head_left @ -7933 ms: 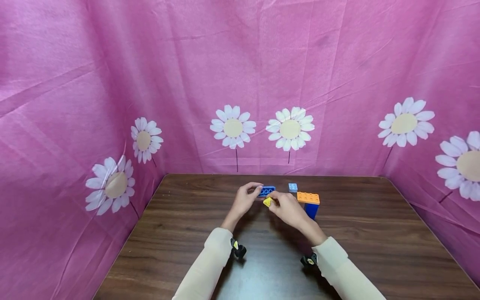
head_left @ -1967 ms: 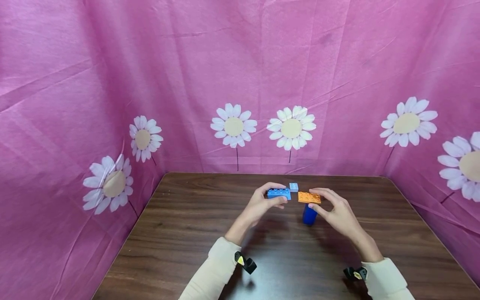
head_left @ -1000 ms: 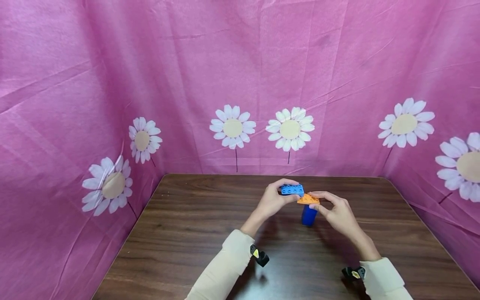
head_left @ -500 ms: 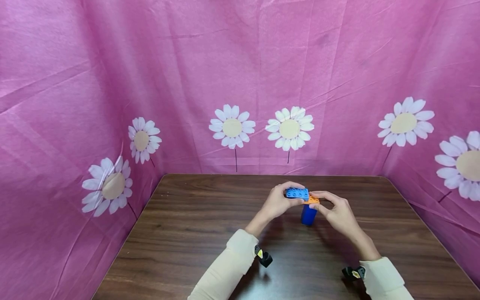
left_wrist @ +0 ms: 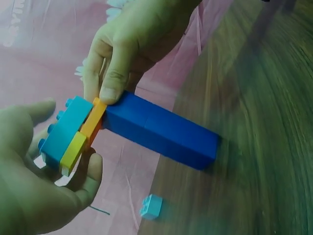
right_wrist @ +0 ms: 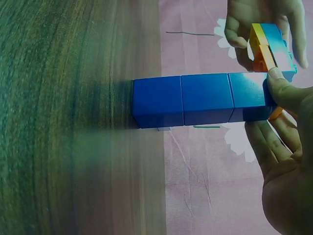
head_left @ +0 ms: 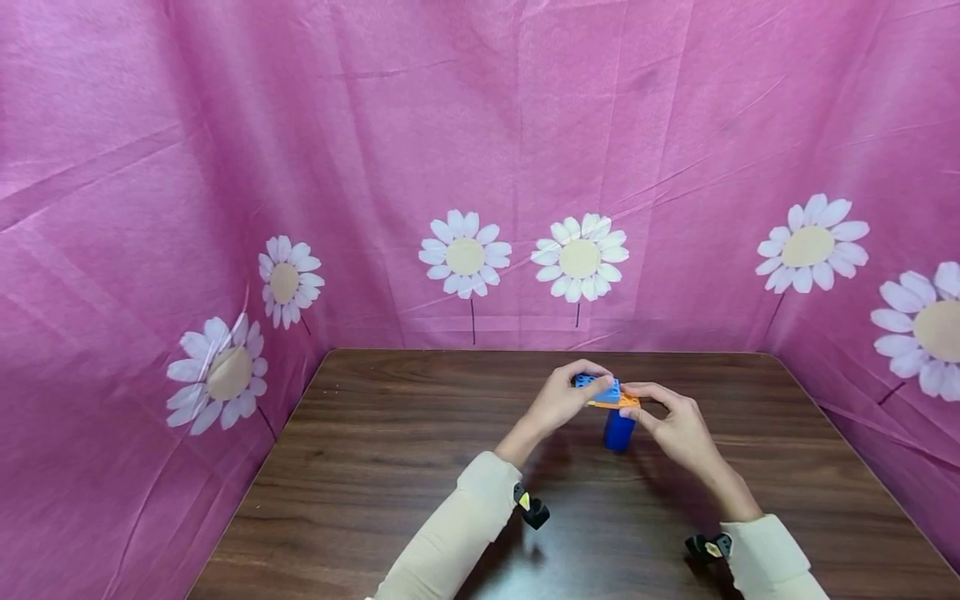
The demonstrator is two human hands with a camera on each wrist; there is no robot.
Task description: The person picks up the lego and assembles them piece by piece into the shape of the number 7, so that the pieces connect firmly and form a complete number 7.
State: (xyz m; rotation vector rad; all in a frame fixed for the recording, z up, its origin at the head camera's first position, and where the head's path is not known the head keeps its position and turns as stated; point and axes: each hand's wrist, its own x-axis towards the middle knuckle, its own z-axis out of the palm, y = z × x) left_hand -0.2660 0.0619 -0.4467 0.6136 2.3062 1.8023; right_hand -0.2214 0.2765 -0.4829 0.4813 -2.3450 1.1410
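My left hand [head_left: 557,406] holds a light blue studded building brick [left_wrist: 71,129], its thumb over the studded top and fingers curled beneath. Fixed under that brick's outer end is a small yellow brick [left_wrist: 74,148]. The inner end lies over an orange flat brick [head_left: 631,401]. That orange piece caps an upright tower of stacked dark blue bricks [head_left: 618,432], which stands on the table. With thumb and fingers, my right hand [head_left: 678,427] pinches the orange brick and the tower's top from the right side.
A small pale blue brick [left_wrist: 152,206] sits on the table beyond the tower, hidden in the head view. The brown wooden table [head_left: 360,467] ends at a pink curtain [head_left: 375,167] printed with daisies.
My left hand has carried the light blue brick rightward onto the orange one, and its thumb has shifted to the top. Earlier, my right hand left the yellow brick and took hold of the tower's top.
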